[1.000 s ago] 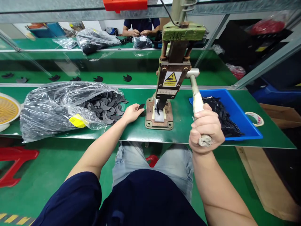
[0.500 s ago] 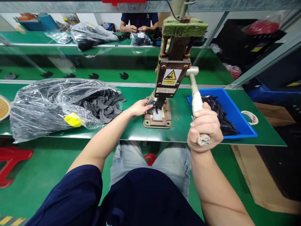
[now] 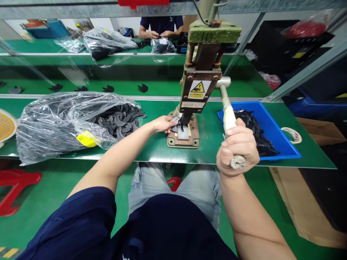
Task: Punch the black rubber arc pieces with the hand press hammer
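My left hand [image 3: 163, 124] pinches a curved dark grey piece [image 3: 175, 123] at the left side of the press base [image 3: 191, 142], close under the ram. A small dark sliver [image 3: 182, 127] lies beside it over the pale plate [image 3: 183, 134]. The hand press [image 3: 200, 85] stands upright on the bench with a yellow warning label. My right hand [image 3: 238, 148] is wrapped round the taped lever handle [image 3: 229, 113], which slopes down toward me from the press's right side. Part of the grey piece is hidden by the fingers and the ram.
A clear plastic bag [image 3: 56, 122] spills curved grey pieces at left. A blue tray [image 3: 286, 146] of dark slivers and a tape roll [image 3: 292, 135] lie at right. Several pieces sit on the green strip behind. Across the bench, a person [image 3: 162, 27] handles something small.
The curved grey piece has tilted and shifted slightly left in my left hand, showing more of its lighter face. The lever and my right hand hold nearly the same position; the view shifted slightly.
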Demonstrator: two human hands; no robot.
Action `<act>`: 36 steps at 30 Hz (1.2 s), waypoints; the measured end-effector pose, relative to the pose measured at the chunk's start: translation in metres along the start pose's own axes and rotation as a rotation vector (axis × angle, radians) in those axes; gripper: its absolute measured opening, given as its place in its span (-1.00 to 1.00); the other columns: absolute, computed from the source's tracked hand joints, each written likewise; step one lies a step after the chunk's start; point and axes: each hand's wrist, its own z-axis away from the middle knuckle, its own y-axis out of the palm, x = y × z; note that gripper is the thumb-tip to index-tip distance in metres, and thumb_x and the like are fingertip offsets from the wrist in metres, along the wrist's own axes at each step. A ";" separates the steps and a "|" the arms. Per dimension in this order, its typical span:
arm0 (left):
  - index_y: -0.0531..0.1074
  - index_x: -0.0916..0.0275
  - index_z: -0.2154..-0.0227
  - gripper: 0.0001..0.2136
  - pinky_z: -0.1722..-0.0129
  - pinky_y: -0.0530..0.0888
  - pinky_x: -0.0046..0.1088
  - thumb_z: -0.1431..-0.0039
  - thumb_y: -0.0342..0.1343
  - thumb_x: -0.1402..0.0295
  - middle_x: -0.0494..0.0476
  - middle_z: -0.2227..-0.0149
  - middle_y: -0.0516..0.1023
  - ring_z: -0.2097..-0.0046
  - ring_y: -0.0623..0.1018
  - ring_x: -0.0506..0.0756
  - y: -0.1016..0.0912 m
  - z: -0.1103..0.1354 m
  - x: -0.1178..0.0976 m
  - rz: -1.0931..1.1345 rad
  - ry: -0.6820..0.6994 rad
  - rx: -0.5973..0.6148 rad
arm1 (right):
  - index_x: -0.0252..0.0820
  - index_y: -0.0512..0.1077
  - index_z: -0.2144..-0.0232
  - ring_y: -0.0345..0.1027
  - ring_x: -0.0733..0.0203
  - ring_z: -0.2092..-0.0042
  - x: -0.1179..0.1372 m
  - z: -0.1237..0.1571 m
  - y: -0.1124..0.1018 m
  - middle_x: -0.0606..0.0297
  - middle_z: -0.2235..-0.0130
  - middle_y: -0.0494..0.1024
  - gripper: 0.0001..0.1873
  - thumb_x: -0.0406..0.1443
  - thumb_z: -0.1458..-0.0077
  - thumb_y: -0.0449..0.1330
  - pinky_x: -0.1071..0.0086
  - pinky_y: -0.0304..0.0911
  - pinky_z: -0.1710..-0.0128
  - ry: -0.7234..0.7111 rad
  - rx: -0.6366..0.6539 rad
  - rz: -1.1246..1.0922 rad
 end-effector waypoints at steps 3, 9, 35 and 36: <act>0.47 0.25 0.37 -0.68 0.61 0.36 -0.58 -0.25 0.43 0.14 0.04 0.64 0.50 0.63 0.52 0.00 0.003 0.003 -0.006 0.070 -0.095 0.001 | -0.11 0.32 0.51 0.51 0.25 0.12 0.001 -0.001 0.001 0.44 0.43 0.45 -0.66 -0.18 -0.24 0.31 -0.17 0.37 -0.34 -0.002 -0.006 -0.007; 0.45 0.26 0.28 -0.75 0.56 0.43 -0.62 -0.38 0.33 0.21 0.05 0.61 0.54 0.61 0.56 0.00 0.015 0.015 -0.010 0.199 -0.144 -0.046 | -0.06 0.53 0.12 0.55 0.25 0.05 0.002 -0.076 0.011 0.36 0.21 0.52 -0.63 0.03 -0.19 0.37 0.00 0.49 -0.26 -0.062 -0.033 -0.130; 0.43 0.20 0.33 -0.60 0.61 0.45 -0.52 -0.27 0.34 -0.04 0.00 0.65 0.48 0.64 0.49 0.02 0.064 0.146 -0.026 0.220 0.136 0.196 | -0.08 0.49 0.22 0.53 0.15 0.11 0.013 0.090 0.028 0.20 0.14 0.62 -0.77 -0.08 -0.24 0.33 0.20 0.50 0.05 0.658 0.334 -0.131; 0.42 0.20 0.35 -0.60 0.62 0.43 -0.52 -0.27 0.34 -0.03 -0.01 0.66 0.46 0.65 0.48 0.02 0.064 0.145 -0.027 0.218 0.115 0.209 | -0.08 0.49 0.23 0.52 0.16 0.12 0.014 0.090 0.027 0.21 0.14 0.62 -0.79 -0.09 -0.24 0.33 0.21 0.49 0.05 0.651 0.335 -0.124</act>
